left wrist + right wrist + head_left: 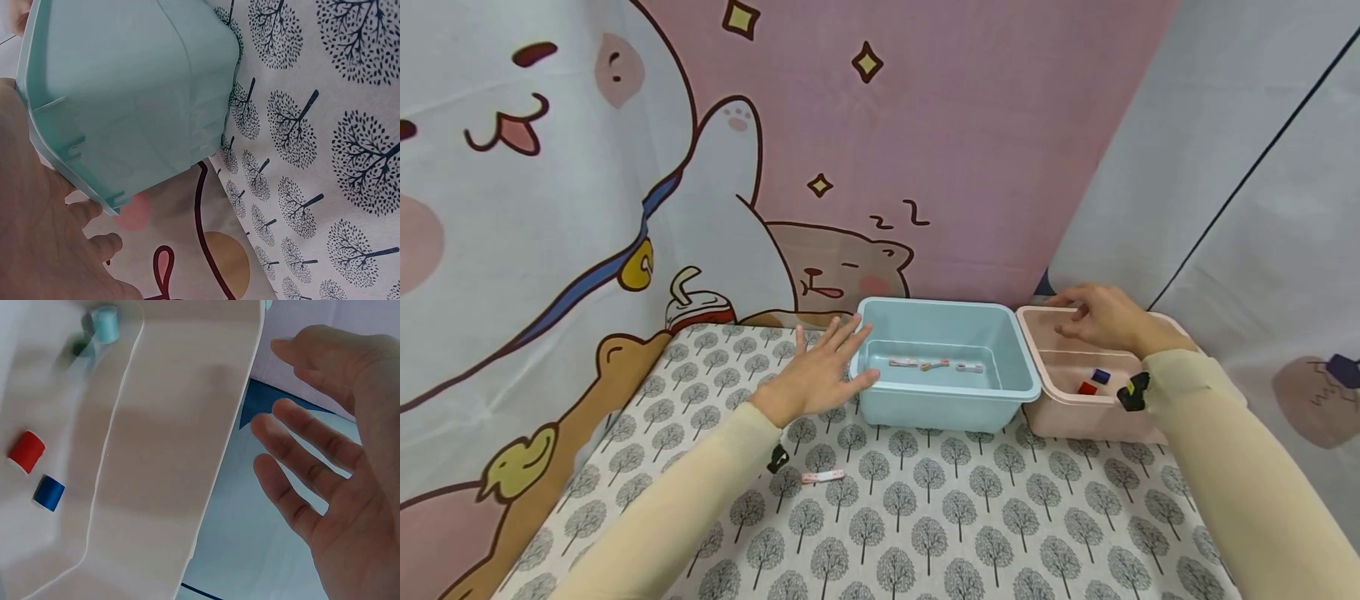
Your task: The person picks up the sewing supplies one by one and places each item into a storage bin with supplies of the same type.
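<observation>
My left hand [820, 373] is at the left rim of a light blue bin [947, 408], fingers straight and spread. The left wrist view shows its fingers right at that bin's rim [53, 164]. Inside the bin lie three small folded strips [903, 362], pinkish and white. My right hand [1101, 317] is over the back rim of a pink bin [1075, 417], fingers loosely bent and holding nothing. In the right wrist view, the pink bin holds small thread spools: a red spool [27, 452], a blue spool [49, 492], a light teal spool [105, 325] and a dark green one.
On the tree-print tablecloth [925, 517], a pink and white folded strip [822, 477] lies in front of the blue bin, near the left wrist. The two bins stand side by side. A cartoon-print curtain [970, 150] hangs behind the table.
</observation>
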### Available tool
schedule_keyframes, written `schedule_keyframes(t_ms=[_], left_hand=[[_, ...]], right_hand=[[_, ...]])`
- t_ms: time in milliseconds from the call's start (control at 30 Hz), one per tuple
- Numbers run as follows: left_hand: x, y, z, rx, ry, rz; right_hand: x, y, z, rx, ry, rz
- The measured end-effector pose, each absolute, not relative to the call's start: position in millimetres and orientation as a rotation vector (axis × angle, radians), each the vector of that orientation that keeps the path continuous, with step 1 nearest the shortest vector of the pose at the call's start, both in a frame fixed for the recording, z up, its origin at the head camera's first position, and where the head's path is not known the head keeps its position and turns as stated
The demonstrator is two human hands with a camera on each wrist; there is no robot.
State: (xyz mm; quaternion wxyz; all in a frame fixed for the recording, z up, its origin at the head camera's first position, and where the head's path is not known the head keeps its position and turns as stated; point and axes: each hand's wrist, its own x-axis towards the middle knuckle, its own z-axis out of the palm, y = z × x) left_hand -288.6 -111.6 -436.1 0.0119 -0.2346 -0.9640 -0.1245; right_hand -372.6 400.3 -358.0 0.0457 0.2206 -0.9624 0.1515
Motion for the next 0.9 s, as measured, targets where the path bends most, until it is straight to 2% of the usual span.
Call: schedule_keyframes(t_ms=[900], left_hand=[[-287.4, -112.8, -435.1, -0.731, -3.002, -0.397]], right_hand=[[-341.4, 377.0, -358.3, 0.736, -2.833, 0.427]])
